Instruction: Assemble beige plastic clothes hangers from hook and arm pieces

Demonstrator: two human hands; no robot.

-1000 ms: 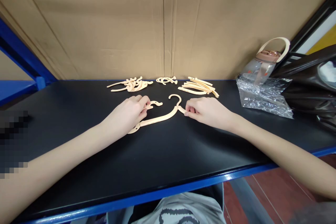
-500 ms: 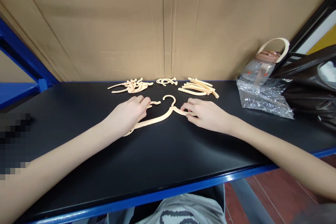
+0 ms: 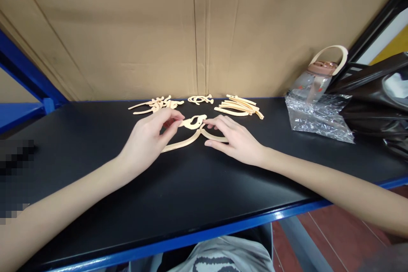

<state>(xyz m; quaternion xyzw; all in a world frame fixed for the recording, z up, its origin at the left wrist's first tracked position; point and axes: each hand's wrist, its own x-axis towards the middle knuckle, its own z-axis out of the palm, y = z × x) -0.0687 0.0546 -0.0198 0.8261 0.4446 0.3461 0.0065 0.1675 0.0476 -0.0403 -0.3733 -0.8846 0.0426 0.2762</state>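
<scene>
My left hand (image 3: pixel 149 138) is closed, pinching a cream plastic hanger end piece (image 3: pixel 191 124) with an oval hole between thumb and fingers. The piece is raised over the hanger and covers part of its hook. Below it lies the cream clothes hanger (image 3: pixel 183 143) on the black tabletop, its left end hidden behind my left hand. My right hand (image 3: pixel 237 138) is open, thumb and fingers apart, over the hanger's right arm (image 3: pixel 216 138). Its fingertips are close to the far end of the raised piece; whether they touch it, I cannot tell.
Behind my hands lie a pile of small cream pieces (image 3: pixel 159 104), several hook pieces (image 3: pixel 200 100) and a stack of long curved bars (image 3: pixel 239 106). To the right are a crinkled clear plastic bag (image 3: pixel 318 121), a handled bottle (image 3: pixel 314 83) and a black bag (image 3: pixel 369 93). Cardboard (image 3: pixel 143 42) stands behind.
My left hand has lifted the end piece and brought it right, over the hook. My right hand has let go of the hanger's right arm and opened, shifting slightly left.
</scene>
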